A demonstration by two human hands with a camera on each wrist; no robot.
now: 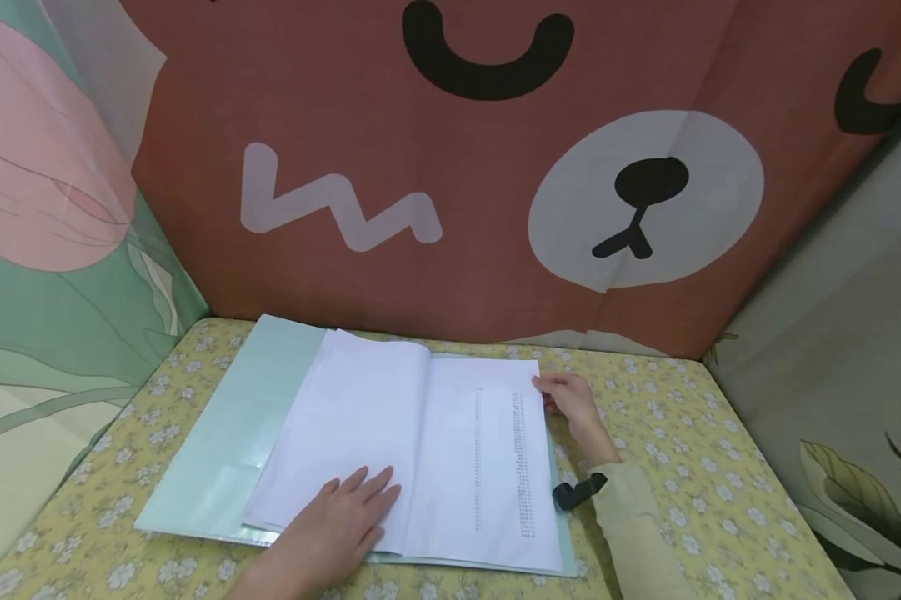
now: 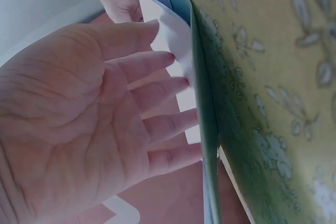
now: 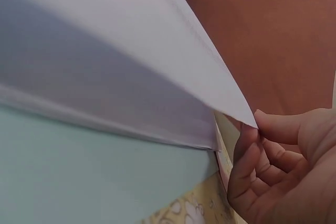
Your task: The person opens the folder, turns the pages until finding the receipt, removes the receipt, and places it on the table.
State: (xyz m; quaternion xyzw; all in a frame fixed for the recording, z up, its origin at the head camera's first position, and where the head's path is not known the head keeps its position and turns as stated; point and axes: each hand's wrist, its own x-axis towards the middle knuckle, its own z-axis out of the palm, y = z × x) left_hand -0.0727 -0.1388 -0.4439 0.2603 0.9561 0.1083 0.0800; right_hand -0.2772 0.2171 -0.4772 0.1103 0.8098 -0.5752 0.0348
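Note:
An open pale green folder [image 1: 228, 433] lies on the table, with a stack of white paper inside. Its left page [image 1: 360, 400] looks blank, while the right page [image 1: 495, 467] carries narrow columns of small print. My left hand [image 1: 337, 525] rests on the lower part of the left page, fingers spread and straight, as the left wrist view also shows [image 2: 110, 108]. At the upper right corner of the printed page, my right hand [image 1: 573, 408] pinches the sheet between thumb and fingers. In the right wrist view the pinched sheet [image 3: 173, 61] is raised off the pages beneath.
Beneath the folder is a table with a yellow floral cloth [image 1: 668, 467]. Behind it hangs a brown backdrop [image 1: 480, 283] with a cartoon bear face. Patterned cloth [image 1: 52, 317] stands on the left side and a grey leaf-print panel [image 1: 848, 333] on the right. A black band [image 1: 579, 492] sits at the right wrist.

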